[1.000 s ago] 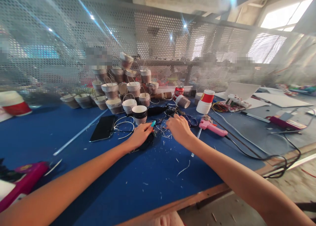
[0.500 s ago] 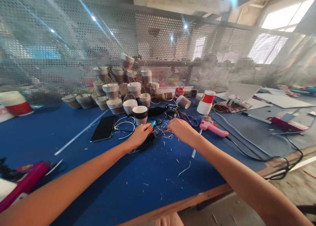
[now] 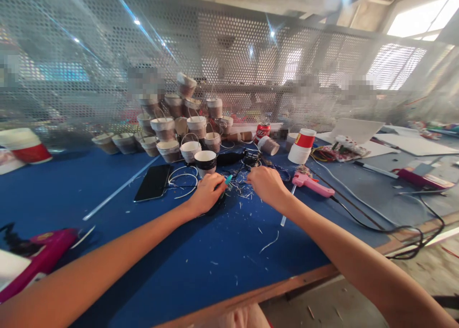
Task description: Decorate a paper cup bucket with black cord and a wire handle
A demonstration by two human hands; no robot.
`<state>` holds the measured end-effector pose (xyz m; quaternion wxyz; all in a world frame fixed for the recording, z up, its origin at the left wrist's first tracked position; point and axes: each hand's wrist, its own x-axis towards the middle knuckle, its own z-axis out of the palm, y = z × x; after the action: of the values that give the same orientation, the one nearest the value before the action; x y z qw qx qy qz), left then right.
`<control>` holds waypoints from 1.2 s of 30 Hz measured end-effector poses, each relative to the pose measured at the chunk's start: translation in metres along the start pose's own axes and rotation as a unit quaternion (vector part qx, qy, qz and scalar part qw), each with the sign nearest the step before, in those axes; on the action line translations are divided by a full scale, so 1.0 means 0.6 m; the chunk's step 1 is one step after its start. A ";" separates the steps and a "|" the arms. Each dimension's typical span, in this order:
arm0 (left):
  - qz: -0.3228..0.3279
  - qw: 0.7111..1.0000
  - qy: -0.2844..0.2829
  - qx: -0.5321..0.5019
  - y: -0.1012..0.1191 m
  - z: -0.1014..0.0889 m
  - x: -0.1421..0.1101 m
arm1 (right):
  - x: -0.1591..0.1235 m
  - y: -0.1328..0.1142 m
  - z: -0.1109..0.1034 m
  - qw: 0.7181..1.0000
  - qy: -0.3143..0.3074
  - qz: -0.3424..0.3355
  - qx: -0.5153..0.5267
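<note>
My left hand is closed around a small tool with a teal tip, resting over a dark object on the blue table. My right hand is curled, fingers down among white scraps and dark wires; what it pinches is hidden. Just beyond both hands stands a paper cup with a dark band. A pink glue gun lies right of my right hand.
A heap of small paper-cup baskets sits against the perforated metal screen. A black phone, white cord loops, a red can, a stack of red-and-white cups, a second pink glue gun and black cables lie around.
The view has shifted slightly; both hands stay at the same spot among the scraps, with only small finger movement.
</note>
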<state>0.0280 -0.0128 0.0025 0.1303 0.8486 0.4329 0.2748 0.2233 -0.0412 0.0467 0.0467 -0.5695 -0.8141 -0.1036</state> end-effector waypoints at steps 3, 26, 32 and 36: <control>0.022 1.000 0.001 -0.010 -0.002 0.000 -0.001 | -0.002 0.000 -0.003 1.000 0.008 0.018 0.005; 0.061 0.990 0.096 0.077 -0.016 -0.011 0.001 | -0.007 -0.014 0.001 0.998 0.045 -0.042 -0.008; 0.056 0.994 0.074 0.049 -0.021 -0.007 0.001 | -0.003 -0.014 0.002 0.998 0.024 -0.059 0.004; 0.074 0.992 0.091 0.045 -0.022 -0.005 0.004 | 0.002 -0.009 0.003 0.998 0.006 -0.048 0.028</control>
<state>0.0188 -0.0034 -0.0006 0.0312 0.8547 0.3909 0.3401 0.2178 -0.0415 0.0444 0.0630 -0.5277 -0.8427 -0.0863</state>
